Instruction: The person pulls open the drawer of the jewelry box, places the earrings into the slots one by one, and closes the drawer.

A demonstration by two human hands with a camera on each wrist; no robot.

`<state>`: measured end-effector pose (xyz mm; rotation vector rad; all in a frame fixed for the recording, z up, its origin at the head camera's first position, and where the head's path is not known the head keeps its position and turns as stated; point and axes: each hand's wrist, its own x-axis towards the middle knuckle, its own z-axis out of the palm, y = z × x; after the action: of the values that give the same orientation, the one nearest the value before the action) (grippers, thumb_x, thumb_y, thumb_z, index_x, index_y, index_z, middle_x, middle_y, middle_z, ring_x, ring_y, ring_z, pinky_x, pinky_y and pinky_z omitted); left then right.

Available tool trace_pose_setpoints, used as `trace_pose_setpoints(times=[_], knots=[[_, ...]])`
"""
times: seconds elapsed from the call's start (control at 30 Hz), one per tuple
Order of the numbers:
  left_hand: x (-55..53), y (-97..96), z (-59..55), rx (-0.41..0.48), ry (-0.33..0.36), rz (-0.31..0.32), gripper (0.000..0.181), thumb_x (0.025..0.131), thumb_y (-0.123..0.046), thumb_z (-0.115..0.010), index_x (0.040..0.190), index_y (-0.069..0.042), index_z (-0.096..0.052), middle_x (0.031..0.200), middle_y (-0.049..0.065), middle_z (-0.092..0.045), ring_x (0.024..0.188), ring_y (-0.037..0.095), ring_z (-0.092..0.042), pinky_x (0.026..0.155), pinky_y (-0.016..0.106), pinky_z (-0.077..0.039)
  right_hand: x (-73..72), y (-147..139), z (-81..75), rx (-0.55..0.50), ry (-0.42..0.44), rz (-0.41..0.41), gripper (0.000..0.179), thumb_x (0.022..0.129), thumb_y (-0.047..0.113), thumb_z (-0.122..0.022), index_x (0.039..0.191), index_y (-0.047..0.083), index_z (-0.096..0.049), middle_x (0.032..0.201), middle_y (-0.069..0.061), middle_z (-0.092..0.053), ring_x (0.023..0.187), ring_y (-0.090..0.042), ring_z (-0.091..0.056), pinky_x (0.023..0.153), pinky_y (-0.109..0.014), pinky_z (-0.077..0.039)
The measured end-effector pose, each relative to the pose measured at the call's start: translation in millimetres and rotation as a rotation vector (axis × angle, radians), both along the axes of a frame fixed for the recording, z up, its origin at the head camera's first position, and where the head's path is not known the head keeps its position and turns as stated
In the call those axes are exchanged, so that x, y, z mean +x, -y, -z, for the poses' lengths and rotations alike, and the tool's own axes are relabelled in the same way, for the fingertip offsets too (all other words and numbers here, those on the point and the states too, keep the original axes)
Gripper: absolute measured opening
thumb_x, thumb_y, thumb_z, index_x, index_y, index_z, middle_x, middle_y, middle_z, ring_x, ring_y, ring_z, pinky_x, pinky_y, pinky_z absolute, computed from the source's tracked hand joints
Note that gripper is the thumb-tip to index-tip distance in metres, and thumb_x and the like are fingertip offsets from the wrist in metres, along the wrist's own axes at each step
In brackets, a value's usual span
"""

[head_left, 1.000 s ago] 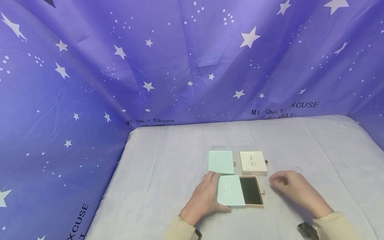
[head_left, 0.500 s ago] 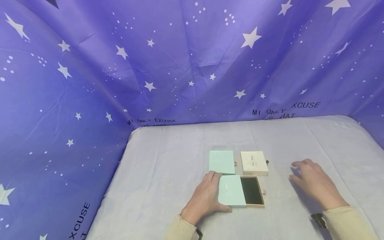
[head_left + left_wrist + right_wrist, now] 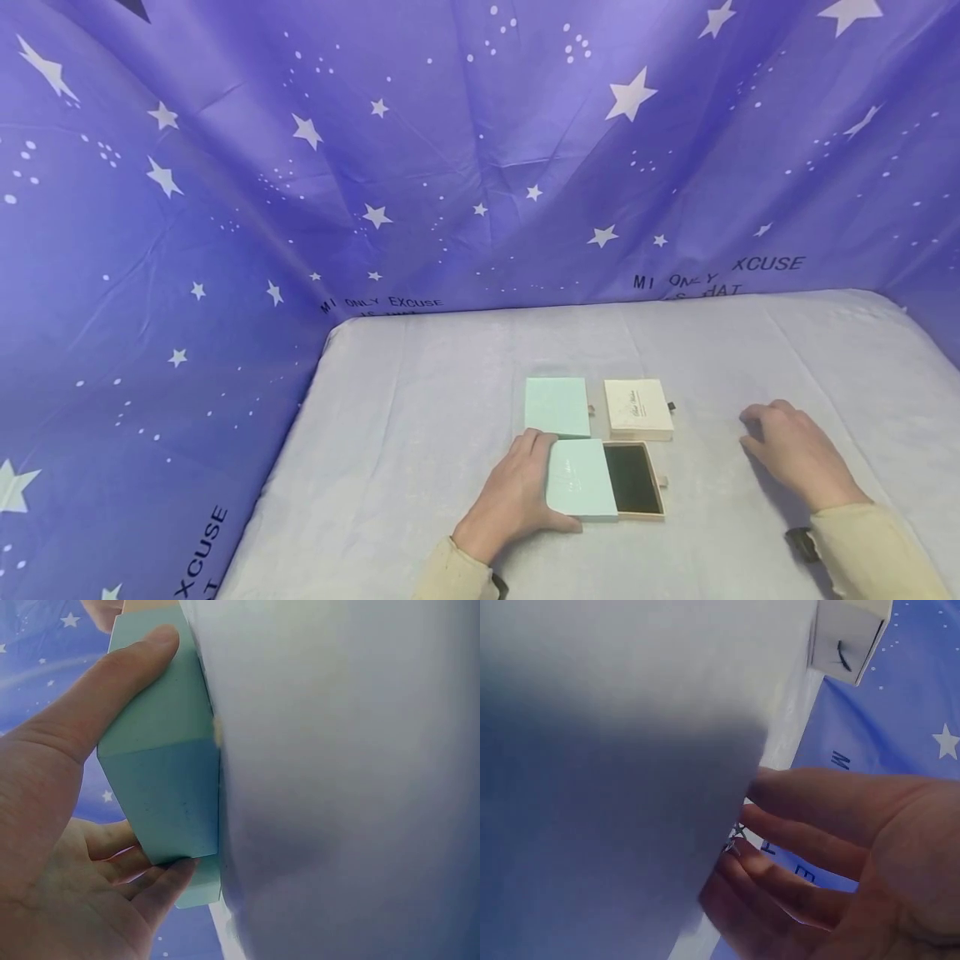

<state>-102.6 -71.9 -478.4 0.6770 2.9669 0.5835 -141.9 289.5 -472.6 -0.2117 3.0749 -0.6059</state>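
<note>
In the head view my left hand (image 3: 513, 496) grips a mint-green drawer box (image 3: 581, 479) by its left side. In the left wrist view the thumb lies along one side of the box sleeve (image 3: 161, 712) and the fingers are at the opposite side. The box's drawer (image 3: 633, 479) is pulled partly out to the right, showing a black lining. My right hand (image 3: 798, 454) is low over the cloth at the right, thumb and fingers apart. In the right wrist view a small silvery star-like piece (image 3: 735, 838) shows by its fingers.
Behind the partly opened box lie a second mint-green box (image 3: 557, 406) and a cream box (image 3: 637, 408) with printed lettering and a dark pull tab. A pale cloth (image 3: 420, 400) covers the table. A purple star-patterned curtain (image 3: 450, 167) stands behind and at the sides.
My right hand has moved right, away from the drawer, and opened its fingers over the spot where a small thing lay on the cloth. The left hand keeps its grip on the box.
</note>
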Motion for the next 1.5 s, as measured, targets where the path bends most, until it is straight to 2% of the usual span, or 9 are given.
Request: trace_pose_setpoints(times=[0.3,0.43,0.57,0.7,0.83,1.03,1.27,1.5], knots=[[-2.1,-1.7,-1.0,0.004,0.0,0.008,0.106,0.05,-0.052,-0.095,0.136,-0.012,-0.047,0.124,-0.003,-0.052,0.107,0.008,-0.05,0.091,0.021,-0.051,-8.0,-5.1,-4.6,-0.026,0.056,0.067,0.02,0.083,-0.001,-0.068,0.099,-0.013,-0.064,0.091,-0.032,-0.064,0.087,-0.053,-0.06,0.074,-0.063,-0.05],[-1.6,-0.8,-1.0,0.004,0.012,0.001,0.106,0.05,-0.052,-0.095,0.137,-0.012,-0.047,0.124,-0.003,-0.052,0.107,0.008,-0.05,0.093,0.021,-0.05,-8.5,-6.2,-4.1,-0.044,0.065,0.073,0.011,0.085,-0.001,-0.067,0.091,-0.009,-0.065,0.085,-0.027,-0.065,0.078,-0.045,-0.062,0.068,-0.058,-0.051],[0.4,0.8,-0.2,0.016,0.028,-0.009,0.106,0.051,-0.052,-0.095,0.137,-0.013,-0.047,0.124,-0.004,-0.052,0.106,0.007,-0.05,0.093,0.021,-0.05,-6.4,-6.6,-0.8,-0.062,0.021,0.066,0.004,0.087,0.0,-0.066,0.085,-0.004,-0.065,0.08,-0.023,-0.066,0.071,-0.036,-0.062,0.065,-0.055,-0.051],[1.9,1.6,-0.4,0.025,0.024,-0.01,0.105,0.051,-0.05,-0.095,0.136,-0.011,-0.048,0.123,-0.003,-0.052,0.105,0.008,-0.05,0.091,0.021,-0.051,-3.8,-6.0,3.1,-0.076,-0.08,0.045,0.007,0.087,-0.001,-0.065,0.08,0.0,-0.064,0.073,-0.014,-0.064,0.067,-0.03,-0.059,0.063,-0.054,-0.05],[2.0,1.5,-0.9,0.024,0.02,-0.012,0.105,0.051,-0.049,-0.095,0.136,-0.01,-0.048,0.123,-0.002,-0.052,0.106,0.008,-0.05,0.09,0.021,-0.051,-2.5,-3.5,3.2,-0.089,-0.135,0.047,0.008,0.087,0.0,-0.064,0.079,0.002,-0.064,0.071,-0.008,-0.06,0.066,-0.024,-0.056,0.062,-0.052,-0.049],[1.5,-0.3,0.0,0.016,0.012,-0.007,0.105,0.051,-0.05,-0.095,0.136,-0.011,-0.047,0.124,-0.002,-0.052,0.107,0.009,-0.05,0.091,0.022,-0.051,-1.4,-0.6,0.5,-0.108,-0.15,0.076,0.004,0.082,0.003,-0.063,0.079,0.002,-0.061,0.075,-0.014,-0.061,0.069,-0.031,-0.058,0.064,-0.053,-0.049],[1.4,-0.7,-1.2,0.017,0.018,-0.009,0.106,0.051,-0.05,-0.095,0.137,-0.01,-0.047,0.124,-0.002,-0.052,0.106,0.009,-0.05,0.091,0.021,-0.051,-1.6,1.6,0.2,-0.118,-0.224,0.076,0.003,0.077,0.002,-0.063,0.078,0.003,-0.06,0.07,-0.007,-0.058,0.063,-0.021,-0.053,0.056,-0.036,-0.044],[2.7,-0.6,-1.0,0.022,0.008,-0.005,0.105,0.051,-0.05,-0.095,0.136,-0.01,-0.048,0.123,-0.002,-0.053,0.106,0.009,-0.05,0.091,0.022,-0.051,1.9,2.4,-1.7,-0.122,-0.178,0.077,0.003,0.079,0.004,-0.063,0.081,0.001,-0.062,0.073,-0.009,-0.062,0.066,-0.023,-0.056,0.059,-0.039,-0.047]])
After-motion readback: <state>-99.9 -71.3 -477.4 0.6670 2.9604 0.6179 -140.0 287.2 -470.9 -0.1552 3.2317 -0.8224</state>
